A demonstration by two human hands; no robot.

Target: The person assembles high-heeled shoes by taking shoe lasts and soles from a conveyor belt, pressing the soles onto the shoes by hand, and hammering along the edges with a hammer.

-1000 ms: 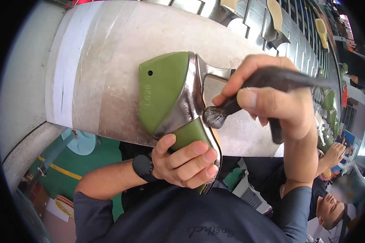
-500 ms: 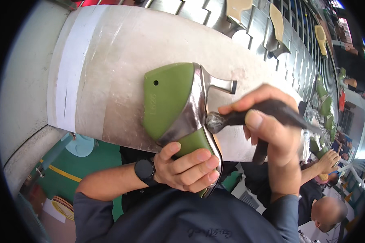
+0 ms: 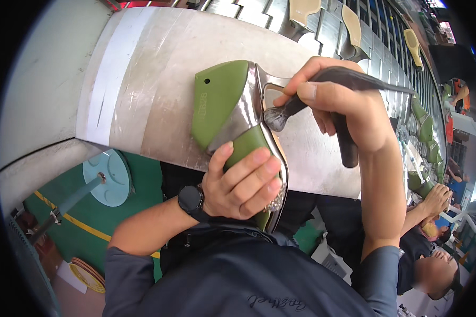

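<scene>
A high-heeled shoe (image 3: 241, 120) with a metallic dark heel part lies on its side, built around a green shoe last (image 3: 219, 100). My left hand (image 3: 243, 182) is wrapped over the forepart, fingers closed on the shoe and the green last. In my right hand (image 3: 349, 103) is a dark shoemaker's hammer (image 3: 346, 140), its handle hanging below the fist and a thin tail reaching right. The hammer's rounded grey face meets the sole edge near the arch, close to the heel; whether it presses there I cannot tell. My right fingertips partly hide the heel.
Beneath the shoe is a worn pale worktable (image 3: 158, 79). Beyond it runs a metal slatted conveyor (image 3: 328, 31) bearing tan soles (image 3: 351, 26). At right, a co-worker (image 3: 433, 272) sits near more green lasts (image 3: 422, 119). A light blue round stool (image 3: 108, 177) stands on the floor at left.
The hammer and my right hand have moved up in the picture, with the hammer tilted differently. The shoe and my left hand also sit higher; the whole view has shifted somewhat.
</scene>
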